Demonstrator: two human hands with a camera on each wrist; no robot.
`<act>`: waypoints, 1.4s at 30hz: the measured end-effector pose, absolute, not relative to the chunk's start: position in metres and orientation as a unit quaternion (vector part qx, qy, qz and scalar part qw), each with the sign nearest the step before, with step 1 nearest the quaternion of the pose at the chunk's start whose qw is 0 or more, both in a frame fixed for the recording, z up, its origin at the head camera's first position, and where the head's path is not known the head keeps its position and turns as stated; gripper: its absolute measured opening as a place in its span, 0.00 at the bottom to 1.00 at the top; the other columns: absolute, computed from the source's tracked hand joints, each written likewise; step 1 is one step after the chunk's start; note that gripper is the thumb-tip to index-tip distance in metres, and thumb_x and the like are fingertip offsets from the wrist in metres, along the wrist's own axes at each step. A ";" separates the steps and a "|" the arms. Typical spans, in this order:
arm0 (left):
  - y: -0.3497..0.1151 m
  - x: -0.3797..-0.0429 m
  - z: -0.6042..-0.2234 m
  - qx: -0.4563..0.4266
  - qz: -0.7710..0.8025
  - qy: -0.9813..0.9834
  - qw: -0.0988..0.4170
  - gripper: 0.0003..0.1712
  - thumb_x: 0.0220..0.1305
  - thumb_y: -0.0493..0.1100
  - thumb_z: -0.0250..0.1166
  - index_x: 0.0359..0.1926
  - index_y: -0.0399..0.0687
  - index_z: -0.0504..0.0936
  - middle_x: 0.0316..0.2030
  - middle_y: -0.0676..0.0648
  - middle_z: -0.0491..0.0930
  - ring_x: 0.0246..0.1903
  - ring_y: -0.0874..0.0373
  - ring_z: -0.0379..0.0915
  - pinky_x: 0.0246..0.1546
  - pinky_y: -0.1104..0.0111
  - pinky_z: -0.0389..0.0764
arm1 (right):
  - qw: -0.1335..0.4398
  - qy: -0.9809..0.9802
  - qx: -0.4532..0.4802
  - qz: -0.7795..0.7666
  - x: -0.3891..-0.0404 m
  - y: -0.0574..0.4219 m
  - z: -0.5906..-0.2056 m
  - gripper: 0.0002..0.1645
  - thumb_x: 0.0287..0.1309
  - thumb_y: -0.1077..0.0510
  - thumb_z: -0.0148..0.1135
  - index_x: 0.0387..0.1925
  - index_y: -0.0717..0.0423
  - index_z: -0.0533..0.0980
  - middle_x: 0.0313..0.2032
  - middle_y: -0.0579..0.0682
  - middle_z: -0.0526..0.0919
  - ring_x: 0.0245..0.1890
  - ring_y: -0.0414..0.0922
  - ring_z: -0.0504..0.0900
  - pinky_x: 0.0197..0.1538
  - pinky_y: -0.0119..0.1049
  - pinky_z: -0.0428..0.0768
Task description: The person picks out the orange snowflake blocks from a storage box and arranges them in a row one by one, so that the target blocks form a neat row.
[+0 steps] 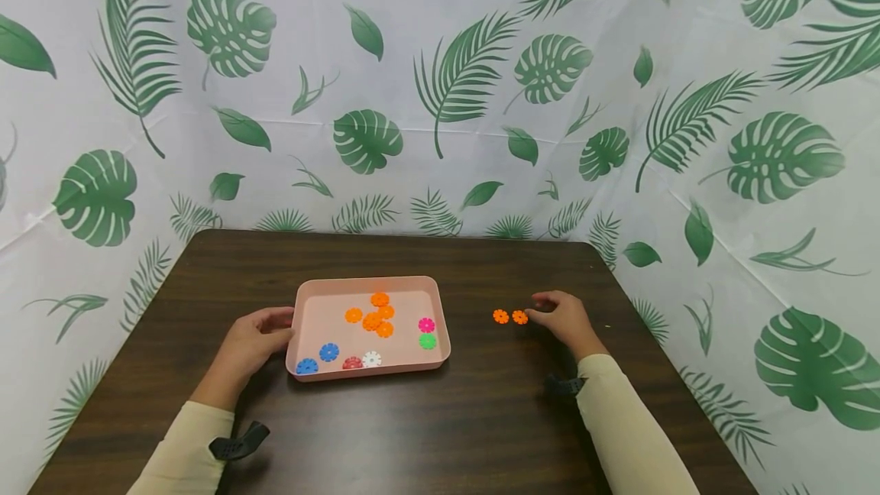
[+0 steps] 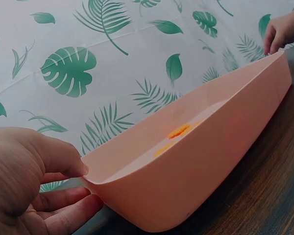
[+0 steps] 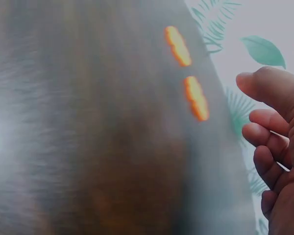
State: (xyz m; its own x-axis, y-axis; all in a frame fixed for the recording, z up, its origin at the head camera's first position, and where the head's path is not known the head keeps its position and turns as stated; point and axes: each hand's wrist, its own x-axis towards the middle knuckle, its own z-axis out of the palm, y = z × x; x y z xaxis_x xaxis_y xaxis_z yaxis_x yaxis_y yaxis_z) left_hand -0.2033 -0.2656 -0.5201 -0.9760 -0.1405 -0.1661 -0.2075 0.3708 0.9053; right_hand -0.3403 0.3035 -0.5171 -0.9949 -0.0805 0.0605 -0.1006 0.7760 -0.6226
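Observation:
A shallow pink tray (image 1: 406, 354) lies on the dark table at centre left. My left hand (image 1: 256, 342) holds its left end; in the left wrist view, the thumb (image 2: 71, 161) is at the corner rim and fingertips rest against the outer wall. Inside the tray are several orange flower-shaped discs (image 1: 372, 321), two blue discs (image 1: 329, 352), and a pink (image 1: 426, 325), a green (image 1: 428, 341), a white (image 1: 372, 359) and a red disc (image 1: 352, 363). To the right, two orange discs (image 1: 500, 317) lie side by side on the table. Beside them, my right hand (image 1: 565, 322) has loosely bent fingers and holds nothing.
The brown wood-grain table (image 1: 440, 434) ends against a white leaf-print cloth (image 1: 385, 75) at the back and sides. Dark straps (image 1: 239, 443) circle both wrists over light sleeves.

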 end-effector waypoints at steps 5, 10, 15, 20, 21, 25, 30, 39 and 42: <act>-0.264 -0.203 -0.522 -0.106 0.553 0.826 0.027 0.31 0.69 0.45 0.69 0.70 0.41 0.74 0.63 0.33 0.77 0.61 0.38 0.75 0.62 0.45 0.78 | 0.018 -0.938 0.055 0.343 -0.345 0.304 -0.500 0.34 0.58 0.43 0.76 0.59 0.58 0.82 0.53 0.58 0.83 0.53 0.57 0.79 0.57 0.58 0.81; -0.264 -0.203 -0.521 -0.109 0.553 0.826 0.029 0.32 0.69 0.46 0.69 0.70 0.41 0.74 0.63 0.33 0.77 0.61 0.37 0.75 0.62 0.44 0.78 | 0.040 -0.935 0.073 0.344 -0.350 0.293 -0.483 0.35 0.57 0.40 0.76 0.59 0.56 0.82 0.52 0.56 0.84 0.53 0.56 0.80 0.56 0.57 0.82; -0.265 -0.203 -0.518 -0.111 0.554 0.824 0.034 0.32 0.69 0.46 0.69 0.70 0.41 0.74 0.64 0.33 0.77 0.61 0.37 0.74 0.63 0.44 0.77 | 0.073 -0.927 0.111 0.352 -0.355 0.266 -0.464 0.30 0.58 0.43 0.77 0.57 0.54 0.83 0.52 0.55 0.85 0.54 0.56 0.81 0.59 0.58 0.81; -0.266 -0.202 -0.517 -0.113 0.552 0.826 0.036 0.32 0.70 0.46 0.69 0.70 0.41 0.73 0.64 0.32 0.76 0.61 0.36 0.74 0.63 0.43 0.76 | 0.083 -0.915 0.143 0.369 -0.361 0.230 -0.453 0.27 0.56 0.45 0.78 0.55 0.52 0.85 0.51 0.52 0.86 0.54 0.56 0.82 0.59 0.56 0.81; -0.266 -0.202 -0.518 -0.113 0.551 0.826 0.036 0.32 0.70 0.46 0.69 0.70 0.41 0.73 0.64 0.32 0.76 0.61 0.36 0.74 0.63 0.43 0.76 | 0.080 -0.912 0.149 0.373 -0.362 0.224 -0.452 0.27 0.56 0.45 0.78 0.55 0.51 0.85 0.51 0.51 0.86 0.54 0.56 0.81 0.59 0.56 0.81; -0.265 -0.202 -0.519 -0.108 0.551 0.827 0.033 0.32 0.70 0.46 0.69 0.70 0.40 0.74 0.64 0.32 0.76 0.61 0.37 0.74 0.62 0.44 0.77 | 0.072 -0.906 0.165 0.384 -0.364 0.197 -0.450 0.27 0.56 0.44 0.78 0.55 0.49 0.85 0.51 0.48 0.86 0.55 0.53 0.82 0.60 0.55 0.81; -0.265 -0.202 -0.519 -0.108 0.552 0.826 0.030 0.31 0.70 0.45 0.69 0.70 0.41 0.74 0.63 0.33 0.77 0.61 0.37 0.74 0.62 0.45 0.77 | 0.061 -0.900 0.188 0.387 -0.366 0.163 -0.447 0.27 0.55 0.44 0.79 0.55 0.48 0.85 0.52 0.46 0.86 0.56 0.52 0.81 0.60 0.53 0.82; -0.266 -0.203 -0.516 -0.103 0.552 0.827 0.033 0.32 0.70 0.46 0.69 0.70 0.40 0.74 0.63 0.32 0.77 0.61 0.37 0.75 0.62 0.45 0.78 | 0.039 -0.895 0.229 0.380 -0.368 0.101 -0.454 0.27 0.55 0.44 0.79 0.54 0.50 0.86 0.49 0.47 0.87 0.51 0.49 0.82 0.56 0.48 0.84; -0.266 -0.202 -0.517 -0.105 0.554 0.825 0.035 0.32 0.70 0.46 0.69 0.70 0.40 0.74 0.63 0.32 0.77 0.60 0.37 0.75 0.62 0.45 0.78 | 0.027 -0.891 0.244 0.381 -0.363 0.084 -0.456 0.26 0.55 0.47 0.79 0.54 0.51 0.86 0.49 0.46 0.87 0.51 0.52 0.82 0.56 0.46 0.84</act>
State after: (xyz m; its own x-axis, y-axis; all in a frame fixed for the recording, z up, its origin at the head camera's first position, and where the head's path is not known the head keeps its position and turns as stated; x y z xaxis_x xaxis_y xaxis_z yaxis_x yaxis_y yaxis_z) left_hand -0.2020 -0.2657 -0.5165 -0.9756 -0.1336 -0.1745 -0.2121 0.3649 0.9066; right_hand -0.3629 0.0843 -0.4560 -0.8791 -0.4150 0.2345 -0.4563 0.5909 -0.6653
